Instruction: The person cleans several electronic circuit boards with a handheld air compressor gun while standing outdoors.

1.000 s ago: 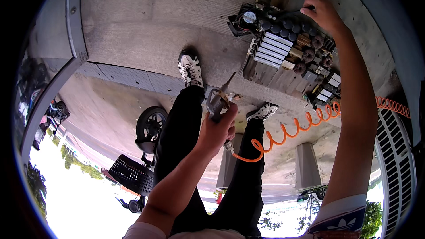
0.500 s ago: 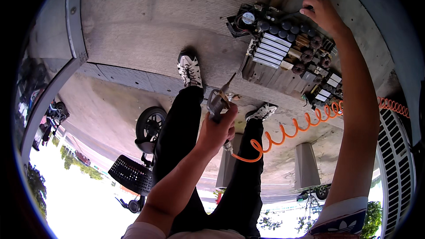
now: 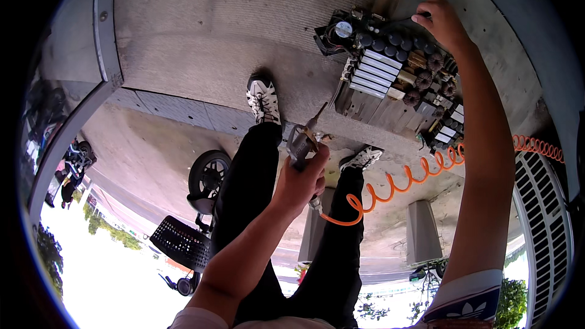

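head view | left hand (image 3: 297, 184) wraps air gun (image 3: 299, 147), nozzle (image 3: 317, 116) far, likely keeping hose (image 3: 342, 225) clear | far right hand (image 3: 443, 23) pinches dark cord (image 3: 399, 22) by circuit board (image 3: 396, 70)

There were two hands, one left hand (image 3: 301, 180) and one right hand (image 3: 443, 24); one air gun (image 3: 298, 147); one hose (image 3: 343, 224); one fan (image 3: 343, 29); two shoes (image 3: 263, 101); two grey blocks (image 3: 423, 231); one large wheel (image 3: 209, 174); one basket (image 3: 180, 242); one grille (image 3: 543, 207).

an outdoor paved spot: concrete ground (image 3: 195, 30) upper middle, wheel (image 3: 209, 173) and black basket (image 3: 181, 242) lower left, greenery (image 3: 513, 304) lower right.
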The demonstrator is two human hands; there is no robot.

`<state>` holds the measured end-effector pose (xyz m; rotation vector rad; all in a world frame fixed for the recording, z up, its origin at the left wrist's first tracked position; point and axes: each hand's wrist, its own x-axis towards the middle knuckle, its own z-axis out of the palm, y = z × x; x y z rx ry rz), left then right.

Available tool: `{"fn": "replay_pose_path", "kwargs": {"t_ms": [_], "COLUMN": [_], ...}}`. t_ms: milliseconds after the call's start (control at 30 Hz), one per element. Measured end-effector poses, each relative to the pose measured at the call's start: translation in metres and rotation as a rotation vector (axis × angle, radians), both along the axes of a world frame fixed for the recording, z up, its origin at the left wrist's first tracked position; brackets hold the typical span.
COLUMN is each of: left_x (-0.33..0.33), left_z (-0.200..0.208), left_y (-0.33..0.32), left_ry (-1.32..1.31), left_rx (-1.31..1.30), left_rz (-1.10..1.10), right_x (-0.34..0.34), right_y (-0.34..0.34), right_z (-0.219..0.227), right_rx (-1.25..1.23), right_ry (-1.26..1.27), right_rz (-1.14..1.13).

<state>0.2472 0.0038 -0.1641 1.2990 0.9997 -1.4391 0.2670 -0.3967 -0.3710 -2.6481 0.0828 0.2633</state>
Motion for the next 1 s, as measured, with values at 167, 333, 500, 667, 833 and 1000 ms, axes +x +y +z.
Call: {"fn": "replay_pose_path", "kwargs": {"t_ms": [167, 333, 500, 667, 833, 1000], "left_x": [0.001, 0.001, 0.002, 0.001, 0.004, 0.004], "left_z": [0.002, 0.000, 0.001, 0.000, 0.002, 0.004], "left_y": [-0.001, -0.002, -0.004, -0.002, -0.002, -0.005], "left_ry": [-0.022, -0.049, -0.037, -0.034, -0.005, -0.032], "left_rx": [-0.002, -0.055, -0.024, -0.016, -0.010, -0.029], "left_rz": [0.021, 0.031, 0.015, 0.035, 0.063, 0.046], "right_x": [-0.012, -0.033, -0.044, -0.048, -0.044, -0.061], "right_y": [-0.037, 0.003, -0.015, -0.046, -0.031, -0.020], "right_z": [0.008, -0.010, -0.010, 0.005, 0.004, -0.009], "right_rx": [0.043, 0.227, 0.156, 0.047, 0.251, 0.086], "right_ry": [0.272, 0.359, 0.471, 0.424, 0.382, 0.247], "right_rz": [-0.332, -0.379, -0.430, -0.508, -0.540, -0.574]}}
